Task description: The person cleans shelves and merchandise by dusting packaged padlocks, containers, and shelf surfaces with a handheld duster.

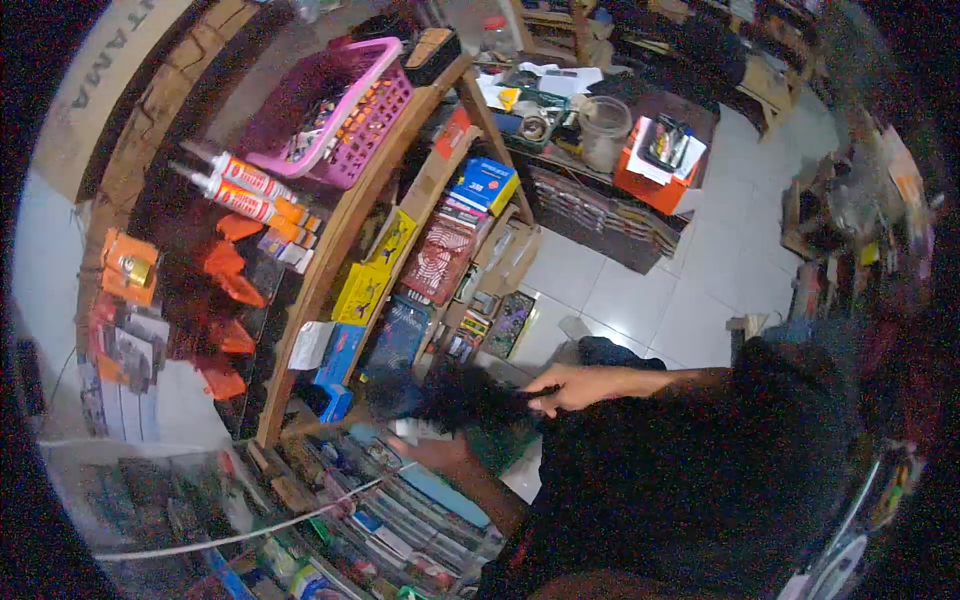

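Note:
My right hand (562, 387) is closed round the handle end of a dark, fluffy duster (455, 397). The duster points left, towards the foot of the wooden shelf, and its far end is blurred. Lower down, my left hand (445, 457) reaches over a light blue strip (445, 492) beside the glass-fronted case. Motion smears its fingers, so I cannot make out whether they grip anything. A blue box (338, 402) sits on the shelf just left of the duster.
A wooden shelf frame (300, 315) carries yellow boxes (365, 292) and a pink basket (345, 140). Sealant tubes (240, 190) lie at the left. The case (190, 500) with small goods fills the lower left. White floor tiles (630, 305) show beyond, near a cluttered table (570, 165).

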A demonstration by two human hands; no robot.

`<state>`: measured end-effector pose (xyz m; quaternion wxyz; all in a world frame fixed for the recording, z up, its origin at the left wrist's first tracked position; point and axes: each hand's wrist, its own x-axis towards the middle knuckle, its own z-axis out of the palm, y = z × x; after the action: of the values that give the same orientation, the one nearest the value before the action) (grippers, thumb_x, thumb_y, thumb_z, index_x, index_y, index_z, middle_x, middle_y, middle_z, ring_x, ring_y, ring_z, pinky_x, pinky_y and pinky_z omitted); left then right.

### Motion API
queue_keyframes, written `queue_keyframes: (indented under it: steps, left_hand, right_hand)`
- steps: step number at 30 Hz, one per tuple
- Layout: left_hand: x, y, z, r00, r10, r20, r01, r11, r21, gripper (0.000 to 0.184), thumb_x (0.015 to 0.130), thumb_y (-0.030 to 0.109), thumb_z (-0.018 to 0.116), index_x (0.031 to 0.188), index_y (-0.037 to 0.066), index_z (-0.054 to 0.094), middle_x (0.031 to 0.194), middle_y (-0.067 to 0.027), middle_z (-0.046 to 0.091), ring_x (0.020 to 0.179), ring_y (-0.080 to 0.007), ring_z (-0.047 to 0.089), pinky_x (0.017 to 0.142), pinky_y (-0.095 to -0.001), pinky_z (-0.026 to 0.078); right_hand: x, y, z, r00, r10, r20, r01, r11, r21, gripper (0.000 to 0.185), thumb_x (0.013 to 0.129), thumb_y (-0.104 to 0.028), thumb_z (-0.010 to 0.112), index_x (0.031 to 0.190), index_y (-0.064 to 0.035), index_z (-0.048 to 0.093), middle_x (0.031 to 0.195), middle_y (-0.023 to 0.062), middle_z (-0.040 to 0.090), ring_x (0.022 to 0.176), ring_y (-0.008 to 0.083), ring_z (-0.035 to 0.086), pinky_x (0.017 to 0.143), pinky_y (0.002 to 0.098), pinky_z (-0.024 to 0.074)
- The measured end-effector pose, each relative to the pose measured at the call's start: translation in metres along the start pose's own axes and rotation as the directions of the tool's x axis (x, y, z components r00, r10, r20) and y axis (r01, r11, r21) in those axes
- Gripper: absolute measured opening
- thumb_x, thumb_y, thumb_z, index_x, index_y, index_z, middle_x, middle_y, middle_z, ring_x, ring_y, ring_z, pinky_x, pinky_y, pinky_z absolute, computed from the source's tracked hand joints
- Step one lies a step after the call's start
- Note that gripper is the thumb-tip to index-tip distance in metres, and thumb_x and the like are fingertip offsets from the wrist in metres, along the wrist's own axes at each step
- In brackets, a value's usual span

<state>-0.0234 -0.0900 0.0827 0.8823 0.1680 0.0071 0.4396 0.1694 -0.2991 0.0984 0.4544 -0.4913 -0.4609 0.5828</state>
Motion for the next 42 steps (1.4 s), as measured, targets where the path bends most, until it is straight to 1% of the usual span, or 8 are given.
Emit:
queue_keyframes:
  steps: [15, 18, 19, 22, 27, 30, 35, 42]
  left_hand:
    - [0.092, -0.025, 0.026, 0.994, 0.054, -0.097, -0.028, 0.968, 0.251, 0.056, 0.096, 0.044, 0.037, 0.138, 0.006, 0.036, 0.139, -0.0163, 0.042, 0.129, -0.0341, 0.039, 0.107, -0.0490, 0.033]
    - [0.107, -0.039, 0.017, 0.985, 0.067, -0.159, -0.062, 0.997, 0.037, 0.055, 0.097, 0.045, 0.033, 0.135, 0.007, 0.042, 0.135, -0.0154, 0.048, 0.119, -0.0371, 0.050, 0.097, -0.0529, 0.043]
    - [0.112, -0.039, 0.002, 0.993, 0.010, -0.114, -0.023, 0.993, -0.120, 0.055, 0.097, 0.046, 0.031, 0.135, 0.008, 0.042, 0.136, -0.0134, 0.047, 0.119, -0.0372, 0.050, 0.099, -0.0548, 0.041]
    - [0.130, -0.052, 0.068, 0.937, 0.282, -0.204, -0.143, 0.847, 0.512, 0.059, 0.097, 0.049, 0.028, 0.140, 0.009, 0.035, 0.138, -0.0108, 0.045, 0.126, -0.0340, 0.043, 0.108, -0.0530, 0.029]
    - [0.150, -0.059, 0.027, 0.976, -0.007, -0.216, -0.002, 0.999, -0.040, 0.051, 0.098, 0.041, 0.032, 0.136, 0.008, 0.039, 0.129, -0.0107, 0.054, 0.107, -0.0340, 0.058, 0.095, -0.0527, 0.044]
    - [0.182, -0.062, 0.095, 0.923, 0.359, -0.136, -0.175, 0.707, 0.685, 0.049, 0.097, 0.041, 0.034, 0.133, 0.008, 0.041, 0.123, -0.0101, 0.057, 0.102, -0.0319, 0.060, 0.093, -0.0516, 0.046]
    - [0.256, -0.026, 0.065, 0.981, -0.178, 0.079, 0.160, 0.968, 0.192, 0.057, 0.095, 0.051, 0.029, 0.121, 0.006, 0.053, 0.113, -0.0126, 0.062, 0.097, -0.0287, 0.063, 0.090, -0.0442, 0.049]
    - [0.332, -0.009, 0.166, 0.937, -0.323, 0.130, 0.237, 0.867, 0.439, 0.077, 0.092, 0.063, 0.021, 0.125, -0.001, 0.048, 0.107, -0.0213, 0.063, 0.097, -0.0364, 0.063, 0.084, -0.0519, 0.052]
  right_hand:
    - [0.049, -0.028, -0.086, 0.989, 0.101, -0.106, -0.112, 0.989, -0.097, 0.019, 0.095, -0.018, 0.054, 0.100, -0.0013, 0.061, 0.069, 0.0003, 0.058, 0.063, 0.0099, 0.053, 0.058, 0.0270, 0.0435]
    - [0.059, -0.021, -0.118, 0.948, 0.219, 0.232, -0.177, 0.966, -0.190, 0.015, 0.094, -0.018, 0.056, 0.098, -0.0042, 0.061, 0.068, -0.0008, 0.057, 0.057, 0.0075, 0.049, 0.050, 0.0254, 0.0394]
    - [0.066, -0.002, -0.120, 0.944, -0.254, 0.210, 0.289, 0.944, -0.158, 0.013, 0.094, -0.018, 0.057, 0.091, -0.0060, 0.062, 0.067, -0.0027, 0.056, 0.053, 0.0052, 0.043, 0.046, 0.0240, 0.0346]
    - [0.064, -0.033, -0.130, 0.995, 0.096, -0.028, -0.095, 0.995, 0.032, 0.016, 0.093, -0.018, 0.057, 0.087, -0.0054, 0.064, 0.062, -0.0026, 0.054, 0.050, 0.0041, 0.042, 0.044, 0.0234, 0.0324]
    - [0.065, -0.036, -0.155, 0.988, -0.140, 0.058, 0.142, 0.990, -0.025, 0.014, 0.093, -0.017, 0.058, 0.089, -0.0050, 0.064, 0.058, -0.0038, 0.047, 0.046, 0.0039, 0.039, 0.041, 0.0240, 0.0297]
    - [0.065, -0.017, -0.166, 0.990, 0.070, -0.124, -0.051, 0.988, 0.148, 0.012, 0.093, -0.013, 0.058, 0.098, -0.0042, 0.063, 0.060, -0.0046, 0.048, 0.046, 0.0038, 0.039, 0.041, 0.0229, 0.0284]
    - [0.070, -0.040, -0.178, 0.976, 0.176, -0.129, -0.134, 0.950, 0.283, 0.010, 0.093, -0.011, 0.057, 0.092, -0.0026, 0.062, 0.061, -0.0042, 0.048, 0.044, 0.0035, 0.036, 0.040, 0.0227, 0.0259]
    - [0.115, -0.103, -0.177, 0.960, -0.007, -0.281, 0.032, 0.996, 0.084, 0.023, 0.093, -0.018, 0.058, 0.075, -0.0043, 0.055, 0.051, -0.0033, 0.045, 0.039, 0.0038, 0.036, 0.039, 0.0220, 0.0243]
